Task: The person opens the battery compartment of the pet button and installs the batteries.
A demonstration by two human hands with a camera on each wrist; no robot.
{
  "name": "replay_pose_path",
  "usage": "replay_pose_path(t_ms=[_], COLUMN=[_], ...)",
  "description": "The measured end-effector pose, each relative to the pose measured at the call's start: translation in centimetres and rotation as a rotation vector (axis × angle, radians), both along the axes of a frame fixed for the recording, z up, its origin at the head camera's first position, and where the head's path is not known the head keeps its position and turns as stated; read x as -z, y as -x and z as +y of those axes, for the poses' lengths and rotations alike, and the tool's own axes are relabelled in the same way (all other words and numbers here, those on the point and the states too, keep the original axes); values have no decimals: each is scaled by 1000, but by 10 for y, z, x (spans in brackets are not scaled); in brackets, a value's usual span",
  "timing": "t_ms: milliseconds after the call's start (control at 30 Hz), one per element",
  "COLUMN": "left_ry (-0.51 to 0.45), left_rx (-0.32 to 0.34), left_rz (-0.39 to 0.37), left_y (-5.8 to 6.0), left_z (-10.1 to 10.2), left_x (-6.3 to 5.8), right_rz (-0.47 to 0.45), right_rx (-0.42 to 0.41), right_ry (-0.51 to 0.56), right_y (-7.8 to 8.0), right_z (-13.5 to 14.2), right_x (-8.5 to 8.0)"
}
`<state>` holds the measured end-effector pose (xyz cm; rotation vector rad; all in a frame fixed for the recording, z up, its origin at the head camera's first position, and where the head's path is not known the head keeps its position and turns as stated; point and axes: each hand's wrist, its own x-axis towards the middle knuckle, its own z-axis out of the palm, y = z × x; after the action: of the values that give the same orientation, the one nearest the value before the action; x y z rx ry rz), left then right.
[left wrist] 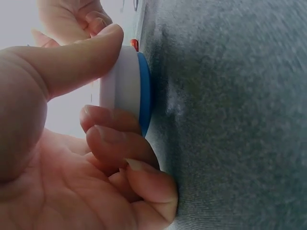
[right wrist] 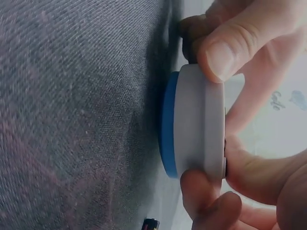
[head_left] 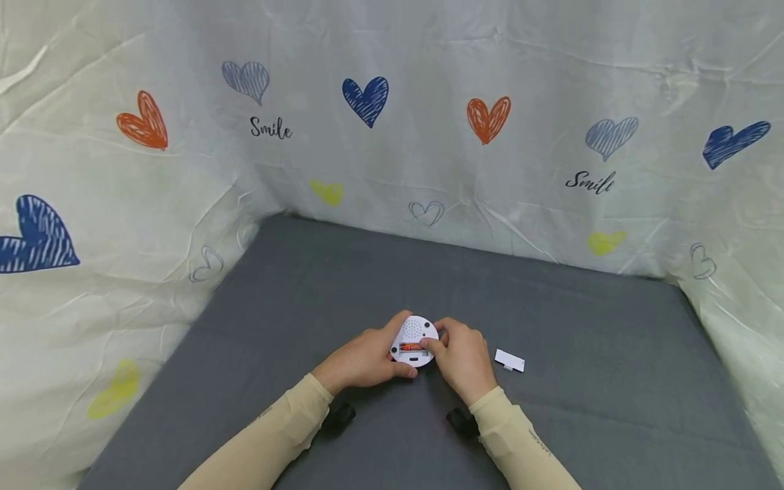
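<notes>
Head view: both arms reach in from the lower edge, angled inward, in beige sleeves point(head_left: 278, 425), and meet at a round white device point(head_left: 414, 327) near the middle of the grey surface point(head_left: 569, 306). The left hand point(head_left: 364, 354) grips the device by its left side, thumb along the near edge and forefinger toward the far edge; the left wrist view shows the other fingers bent in low beside it. The right hand point(head_left: 463, 357) holds the right side, its thumb bent over the top and, in the right wrist view, a finger curled against the side, so the rim is pinched between them. The device's blue side faces down to the surface, its dotted face up, an orange battery point(head_left: 409, 346) showing in the open compartment. A white cover point(head_left: 510, 361) lies flat just right of the right hand. At the right wrist view's lower edge a black-ended object point(right wrist: 151, 224) shows in part. On the pale cloth point(head_left: 429, 41) behind, black script reads "Smile" twice, among printed hearts; small dark lettering on the sleeves and any print on the battery cannot be read.
</notes>
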<state>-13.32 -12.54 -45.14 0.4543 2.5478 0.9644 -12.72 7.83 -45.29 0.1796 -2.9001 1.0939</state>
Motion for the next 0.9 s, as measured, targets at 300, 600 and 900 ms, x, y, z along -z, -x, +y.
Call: replay_pose_path(t_ms=[300, 600, 900], left_ry=[-15, -3, -36], left_rx=[-42, -34, -5], left_rz=[-46, -44, -2], left_y=[-1, 1, 0], left_z=[0, 1, 1], left_x=[1, 0, -4], right_rz=[-32, -47, -9], right_rx=[-29, -20, -19], right_ry=[11, -11, -15], right_y=[1, 2, 1], right_z=[5, 3, 2], right_x=[-1, -1, -1])
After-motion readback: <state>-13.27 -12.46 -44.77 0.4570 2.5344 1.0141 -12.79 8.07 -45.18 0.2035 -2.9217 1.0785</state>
